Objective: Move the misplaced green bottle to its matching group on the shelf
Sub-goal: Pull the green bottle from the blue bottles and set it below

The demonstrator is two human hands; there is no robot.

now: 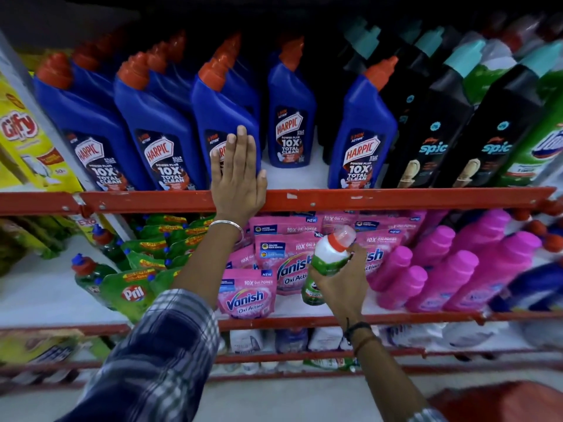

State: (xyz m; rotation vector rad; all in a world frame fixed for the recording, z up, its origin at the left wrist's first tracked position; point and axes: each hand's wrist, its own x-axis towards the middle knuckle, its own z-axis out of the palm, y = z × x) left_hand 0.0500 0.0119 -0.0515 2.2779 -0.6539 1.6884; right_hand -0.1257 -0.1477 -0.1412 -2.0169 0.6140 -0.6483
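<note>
Green bottle (327, 263) gripped tight in right hand (341, 284), held tilted in front of pink Vanish pouches (248, 295) on mid shelf, left hand (237, 178) laid flat & open against blue Harpic bottle (224, 117), w/ palm at red shelf rail (365, 197).

HARPIC blue bottles (361, 132) (10X TOTAL CLEAN); Vanish pink pouches (247, 295); Pril green pouch (129, 295).

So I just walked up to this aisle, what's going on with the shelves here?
A person is tidying stock. Their right hand holds a small green bottle in front of the pink pouches on the middle shelf. Their left hand rests flat against a blue bottle on the upper shelf's red rail.
</note>
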